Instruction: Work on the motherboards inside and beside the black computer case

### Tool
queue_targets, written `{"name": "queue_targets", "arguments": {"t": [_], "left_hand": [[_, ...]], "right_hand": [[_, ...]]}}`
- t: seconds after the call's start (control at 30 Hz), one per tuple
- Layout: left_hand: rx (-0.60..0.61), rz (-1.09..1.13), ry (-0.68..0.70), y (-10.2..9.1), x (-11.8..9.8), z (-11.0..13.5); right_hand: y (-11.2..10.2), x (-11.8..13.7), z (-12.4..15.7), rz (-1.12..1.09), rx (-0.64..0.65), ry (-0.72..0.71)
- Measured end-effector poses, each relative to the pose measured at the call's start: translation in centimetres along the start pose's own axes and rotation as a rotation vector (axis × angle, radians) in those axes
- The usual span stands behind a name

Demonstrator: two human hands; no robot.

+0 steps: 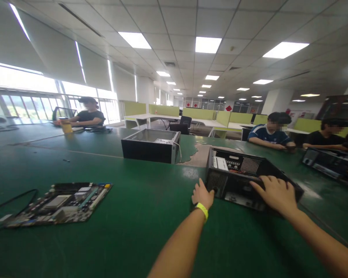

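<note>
A black open computer case (234, 189) lies on the green tabletop, tilted slightly away to the right. At its near left corner is my left hand (203, 194), with a yellow-green band on the wrist. Its thumb rests against the near side and its fingers reach round the left side. My right hand (277, 194) is closed over the case's near top edge, its fingertips partly hidden behind the rim. Inside the case, a white-labelled box (220, 163) sits at the left. A motherboard (63, 204) lies flat on the table to the left, apart from both hands.
Beyond my left hand stands a second open case (146, 150) with a white cable. A third case (333, 166) is at the far right, beside two seated people. Another person (89, 114) sits at the far left near a yellow cup (66, 126). A black cable (14, 199) runs beside the motherboard.
</note>
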State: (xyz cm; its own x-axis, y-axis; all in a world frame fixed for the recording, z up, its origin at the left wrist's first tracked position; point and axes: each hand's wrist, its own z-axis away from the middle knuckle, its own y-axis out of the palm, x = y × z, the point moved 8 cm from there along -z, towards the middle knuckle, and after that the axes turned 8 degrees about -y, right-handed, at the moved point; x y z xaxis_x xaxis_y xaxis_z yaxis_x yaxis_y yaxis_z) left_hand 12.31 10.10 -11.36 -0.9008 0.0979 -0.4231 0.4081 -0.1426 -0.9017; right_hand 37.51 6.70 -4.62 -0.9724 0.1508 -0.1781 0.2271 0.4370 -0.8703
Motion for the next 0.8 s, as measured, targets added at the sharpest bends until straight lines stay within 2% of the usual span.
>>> {"name": "queue_targets", "arguments": {"t": [0.07, 0.1, 0.17, 0.23, 0.27, 0.33, 0.47, 0.53, 0.57, 0.63, 0.7, 0.73, 0.8], "left_hand": [[0.02, 0.032, -0.031, 1.8, -2.0, -0.2], [0.021, 0.046, 0.045, 2.5, -2.8, 0.4], [-0.003, 0.059, 0.309, 3.3, -3.5, 2.6], [-0.058, 0.023, 0.521, 2.8, -1.7, 4.8], [-0.084, -0.015, 0.544, 2.1, 0.2, 5.2], [-0.126, -0.127, 0.419, -0.3, 5.9, 4.8], [-0.283, -0.4, -0.037, -8.4, 20.4, 2.9], [-0.397, -0.483, -0.278, -12.7, 27.7, 3.2], [-0.429, -0.491, -0.398, -14.3, 31.1, 3.6], [-0.405, -0.442, -0.553, -15.8, 36.9, 4.4], [-0.355, -0.39, -0.595, -16.0, 40.2, 4.9], [-0.333, -0.382, -0.592, -15.8, 41.1, 4.9], [-0.298, -0.395, -0.575, -15.4, 41.3, 4.7]], "right_hand": [[2.3, -1.9, -3.6, -0.002, 0.005, 0.084], [3.5, -2.6, -4.9, -0.014, 0.007, 0.093], [5.3, -3.6, -6.7, -0.058, 0.0, 0.061], [6.3, -4.4, -7.5, -0.099, -0.029, 0.027], [6.6, -4.7, -7.6, -0.116, -0.043, 0.019], [6.8, -5.3, -7.7, -0.137, -0.058, 0.021], [6.7, -5.4, -7.8, -0.162, -0.013, 0.012], [6.6, -5.3, -7.9, -0.165, 0.015, 0.012], [6.7, -5.3, -8.1, -0.169, 0.027, 0.008], [7.1, -5.5, -8.3, -0.179, 0.05, 0.003], [7.8, -6.2, -8.7, -0.186, 0.077, 0.029], [8.2, -6.5, -8.9, -0.194, 0.088, 0.043], [8.3, -7.4, -9.2, -0.21, 0.054, 0.069]]}}
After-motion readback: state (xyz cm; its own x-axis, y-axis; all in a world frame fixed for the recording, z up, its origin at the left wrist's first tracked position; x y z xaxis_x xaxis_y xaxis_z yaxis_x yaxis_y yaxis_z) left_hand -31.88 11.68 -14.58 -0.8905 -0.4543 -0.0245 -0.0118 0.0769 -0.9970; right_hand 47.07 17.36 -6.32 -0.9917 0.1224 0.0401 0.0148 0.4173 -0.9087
